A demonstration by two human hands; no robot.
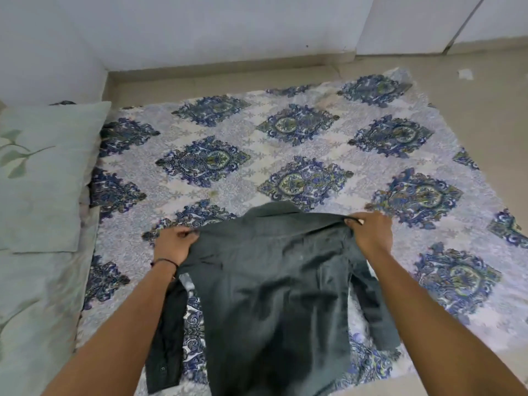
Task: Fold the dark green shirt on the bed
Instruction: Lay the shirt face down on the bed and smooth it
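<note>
The dark green shirt (271, 287) is spread back side up over the near part of the bed, collar pointing away from me. My left hand (174, 242) grips its left shoulder. My right hand (370, 231) pinches its right shoulder. Both shoulders are lifted a little off the patterned bedsheet (285, 155). One sleeve hangs down at the left beside my forearm, the other lies at the right under my right forearm. The shirt's lower hem runs out of view at the bottom.
A pale green pillow (43, 172) lies at the left of the bed on a light green sheet (34, 310). Beige floor (485, 110) borders the bedsheet at the back and right. White walls stand beyond.
</note>
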